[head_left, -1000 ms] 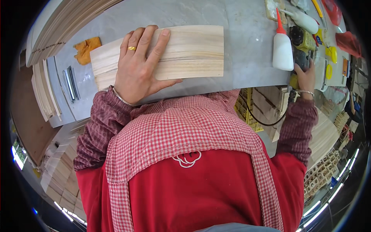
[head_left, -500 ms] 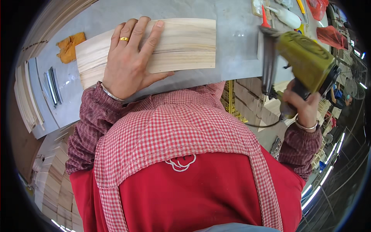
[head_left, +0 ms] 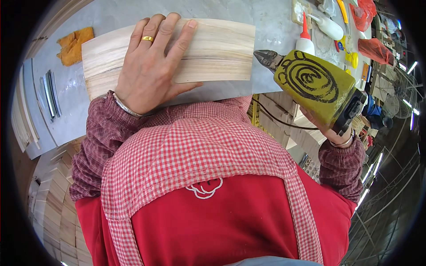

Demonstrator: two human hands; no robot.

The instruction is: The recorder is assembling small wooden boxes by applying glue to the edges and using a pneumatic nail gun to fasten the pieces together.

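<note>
My left hand [head_left: 151, 71] lies flat on a pale wooden board [head_left: 224, 48], fingers spread and thumb along the near edge. The board looks like thin planks side by side with dark grain lines, resting on the grey table [head_left: 270, 26]. In my right hand [head_left: 330, 133] is a yellow-green nail gun [head_left: 317, 88] with black swirls marked on its housing. Its dark nose points left, close to the board's right end; I cannot tell whether they touch. The gun's body hides most of my right fingers. A dark hose [head_left: 284, 124] trails below it.
Left of the board lie an orange cloth [head_left: 76, 45] and metal strips [head_left: 51, 95]. Behind the gun stand a red-tipped glue bottle [head_left: 305, 42] and a white squeeze bottle [head_left: 329, 27]. Red plastic bags [head_left: 376, 51] lie far right. Wooden pieces [head_left: 55, 208] are stacked lower left.
The nail gun has swung left toward the board's right end and turned, so its swirled face shows. My left hand stays flat on the board, which appears slightly turned.
</note>
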